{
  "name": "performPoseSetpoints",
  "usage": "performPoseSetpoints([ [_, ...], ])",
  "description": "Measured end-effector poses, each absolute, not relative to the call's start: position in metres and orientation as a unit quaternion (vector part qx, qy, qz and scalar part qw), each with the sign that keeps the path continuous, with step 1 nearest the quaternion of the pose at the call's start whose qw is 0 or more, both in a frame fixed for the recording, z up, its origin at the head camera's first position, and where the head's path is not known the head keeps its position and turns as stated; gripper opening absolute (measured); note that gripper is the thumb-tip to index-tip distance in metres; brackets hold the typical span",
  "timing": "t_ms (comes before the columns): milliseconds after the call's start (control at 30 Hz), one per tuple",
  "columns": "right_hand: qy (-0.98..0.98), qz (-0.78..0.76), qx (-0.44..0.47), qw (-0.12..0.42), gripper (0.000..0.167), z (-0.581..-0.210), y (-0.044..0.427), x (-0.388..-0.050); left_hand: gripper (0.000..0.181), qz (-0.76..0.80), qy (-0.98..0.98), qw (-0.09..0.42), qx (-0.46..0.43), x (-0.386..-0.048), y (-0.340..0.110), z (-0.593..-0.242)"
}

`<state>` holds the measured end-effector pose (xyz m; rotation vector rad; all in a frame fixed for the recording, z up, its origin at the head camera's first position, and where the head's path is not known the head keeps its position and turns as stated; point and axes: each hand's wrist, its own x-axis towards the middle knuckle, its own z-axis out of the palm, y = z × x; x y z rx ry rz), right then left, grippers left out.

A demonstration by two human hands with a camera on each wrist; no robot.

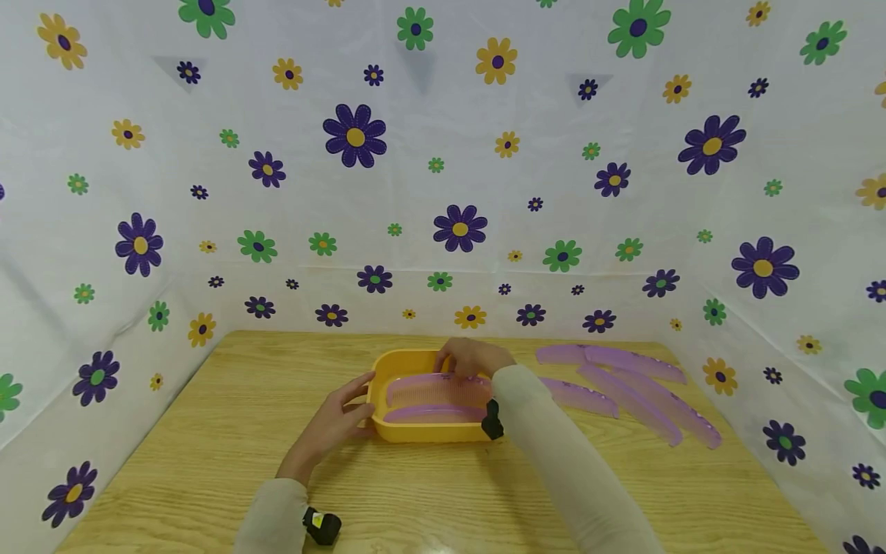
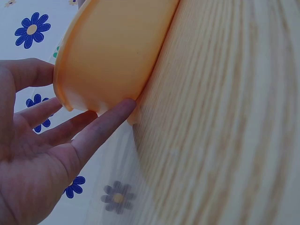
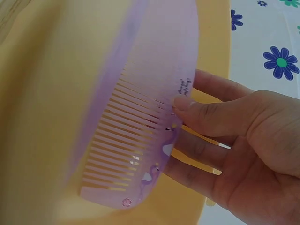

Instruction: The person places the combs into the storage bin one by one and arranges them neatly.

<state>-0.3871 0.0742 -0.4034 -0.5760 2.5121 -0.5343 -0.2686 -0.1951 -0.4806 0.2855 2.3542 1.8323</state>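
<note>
I take the step in hand to be placing or settling a comb (image 1: 421, 390) inside the tub (image 1: 432, 434); from one moment I cannot tell whether it is going in or coming out. My two hands work apart. The right hand (image 1: 474, 355) reaches over the far rim and pinches the comb by its spine, thumb on the printed face, fingers behind. The left hand (image 1: 342, 415) has its fingers spread along the tub's left end, tips touching rim and wall. A second comb (image 1: 432, 416) lies on the near side within the tub. I would say the next move calls for loosening that pinch gently, with the left hand bracing, so the teeth do not snag.

The comb is translucent lilac, apparently plastic, with a long curved back, fine straight teeth and a small flower and swan-like print. The tub is smooth, orange-yellow, thin-lipped, with rounded corners. To the right, loose combs (image 1: 633, 362) of the same kind overlap on the streaky wood-grain desk (image 1: 242, 415). The flowered sheet (image 1: 298, 208) behind looks creased and soft.
</note>
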Motion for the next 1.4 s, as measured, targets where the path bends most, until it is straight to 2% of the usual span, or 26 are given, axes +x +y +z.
performPoseSetpoints([
  [167, 0.923, -0.209, -0.196, 0.259, 0.048, -0.402, 0.076, -0.387, 0.062, 0.612, 0.782, 0.075, 0.093, -0.269, -0.195, -0.480],
  [433, 0.909, -0.241, -0.217, 0.261, 0.040, -0.396, 0.080, -0.384, 0.063, 0.617, 0.778, 0.073, 0.093, -0.269, -0.194, -0.480],
  [1100, 0.896, -0.248, -0.312, 0.195, 0.042, -0.378, 0.117, -0.369, 0.063, 0.617, 0.778, 0.077, 0.092, -0.269, -0.195, -0.481],
  [1400, 0.896, -0.269, -0.308, 0.173, 0.040, -0.373, 0.143, -0.358, 0.062, 0.618, 0.777, 0.079, 0.093, -0.269, -0.195, -0.481],
])
